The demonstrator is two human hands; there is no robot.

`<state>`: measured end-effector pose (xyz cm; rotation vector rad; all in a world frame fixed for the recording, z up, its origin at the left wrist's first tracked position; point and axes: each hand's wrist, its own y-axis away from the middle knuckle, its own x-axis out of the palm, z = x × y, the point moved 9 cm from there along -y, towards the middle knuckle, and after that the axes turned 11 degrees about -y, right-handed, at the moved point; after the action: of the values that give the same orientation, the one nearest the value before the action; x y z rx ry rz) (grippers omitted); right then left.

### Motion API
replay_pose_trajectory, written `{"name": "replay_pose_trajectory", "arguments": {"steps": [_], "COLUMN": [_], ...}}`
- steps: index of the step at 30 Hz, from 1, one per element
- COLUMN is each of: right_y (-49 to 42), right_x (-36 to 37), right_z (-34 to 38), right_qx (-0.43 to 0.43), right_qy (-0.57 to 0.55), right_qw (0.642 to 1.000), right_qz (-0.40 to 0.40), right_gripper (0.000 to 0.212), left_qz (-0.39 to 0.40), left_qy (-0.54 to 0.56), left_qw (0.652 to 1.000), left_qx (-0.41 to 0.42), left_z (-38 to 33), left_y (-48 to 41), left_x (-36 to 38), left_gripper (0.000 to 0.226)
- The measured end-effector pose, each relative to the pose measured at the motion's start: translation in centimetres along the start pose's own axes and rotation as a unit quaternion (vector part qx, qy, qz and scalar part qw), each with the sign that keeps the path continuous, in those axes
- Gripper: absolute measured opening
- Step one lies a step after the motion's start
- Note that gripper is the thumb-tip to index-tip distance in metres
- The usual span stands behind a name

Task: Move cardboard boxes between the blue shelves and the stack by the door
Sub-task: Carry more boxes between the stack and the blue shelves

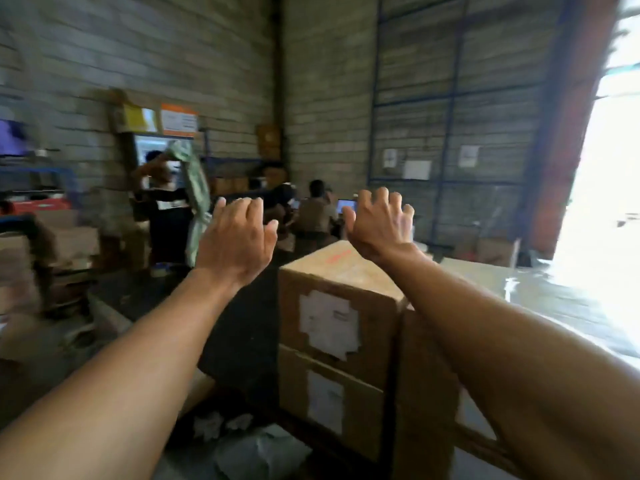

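A: Which step is judged to be in hand?

B: A reach toward the stack by the door, it seems. Both arms are stretched forward, and nothing is held. The left hand (239, 242) is raised with its fingers (251, 209) spread and released; the right hand (379, 223) is the same, its fingers (381, 199) a little curled but empty.

A: Where are the cardboard boxes found?

B: A top box (341, 306) with a white label is seen just below the right wrist, on a lower box (329, 403). Another box (426, 393) stands beside them. The bright doorway (602, 174) is at the right. A blue shelf frame (446, 98) is seen against the back wall, well apart.

A: Is the top box touched?

B: No contact can be told; the hands are seen above it, and the picture is blurred.

A: What is called for next?

B: Probably the hands must be lowered to opposite sides of the top box and pressed evenly, so it can be lifted without tilting.
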<state>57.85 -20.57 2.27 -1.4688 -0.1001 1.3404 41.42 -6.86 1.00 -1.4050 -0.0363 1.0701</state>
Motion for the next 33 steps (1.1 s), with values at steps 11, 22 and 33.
{"name": "replay_pose_trajectory", "arguments": {"steps": [11,22,33], "right_y": [7.9,19.5,26.9], "right_x": [-9.7,-8.9,-5.9], "right_z": [-25.3,-29.2,-28.0], "right_qx": [0.228,0.359,0.427], "right_qy": [0.143,0.101,-0.081], "right_qw": [0.963,0.924,0.901], "right_qz": [0.021,0.082,-0.008], "right_gripper": [0.053,0.051,0.085], "left_qz": [0.027,0.237,0.234], "left_qy": [0.249,0.311,0.495], "left_qw": [0.956,0.901,0.836], "left_qx": [0.151,0.186,0.022], "left_z": [-28.6,-33.1,-30.9], "left_y": [-4.2,2.6,7.2], "left_x": [0.4,9.3,9.4], "left_gripper": [0.047,0.066,0.099]}}
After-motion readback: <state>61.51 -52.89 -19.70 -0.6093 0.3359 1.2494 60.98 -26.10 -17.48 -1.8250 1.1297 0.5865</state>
